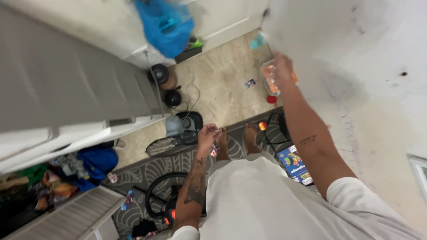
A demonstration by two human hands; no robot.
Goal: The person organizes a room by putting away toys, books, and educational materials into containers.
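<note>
The floor [222, 84] was stone-look tile, beige, faintly glossy. The rug [147, 171] was woven cloth, grey, matt, with a leaf pattern. The wall [378, 89] was painted plaster, matt, scuffed and stained. The bag [164, 26] was thin blue plastic, shiny and creased. The shirt [258, 200] was plain white cloth, matt. The box [294, 165] was printed card, glossy.

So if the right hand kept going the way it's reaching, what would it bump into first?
Probably the white wall. The right hand stretches up and forward alongside it, near a blurred small teal object on the wall. Depth is unclear, so the teal object might come first.
</note>
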